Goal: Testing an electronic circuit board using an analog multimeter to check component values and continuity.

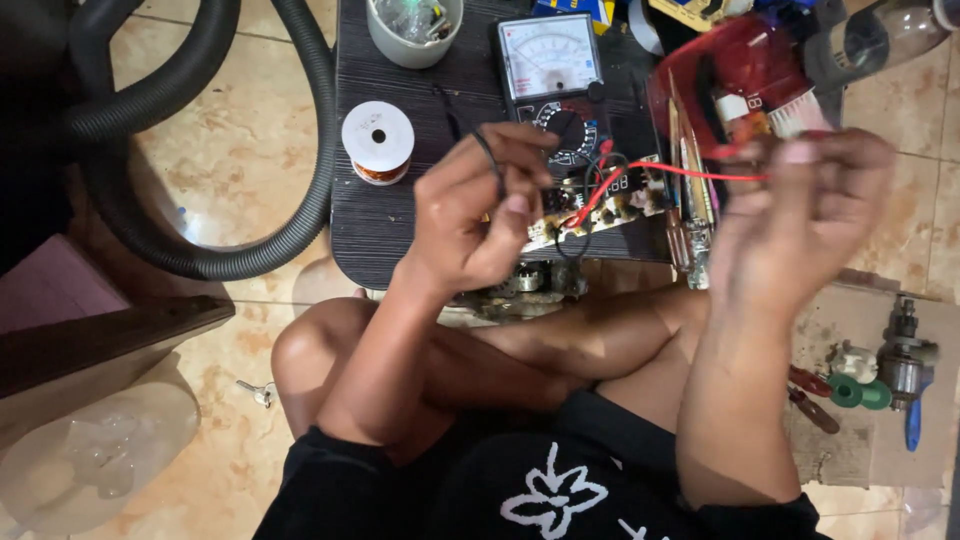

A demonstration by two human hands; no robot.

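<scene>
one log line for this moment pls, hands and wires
left hand: pinches black wire | right hand: pinches red wire | below: circuit board, meter on dark table

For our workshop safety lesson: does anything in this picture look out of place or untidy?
Yes. The circuit board overhangs the dark table edge, and tools lie loose on the floor.

A rectangular white meter dial with black scale arcs [548, 55] is seen at the far middle of the dark wood-grain tabletop [390, 225], set in a black casing. A blue and yellow box [578, 8] is cut off by the far edge just beyond it.
</scene>
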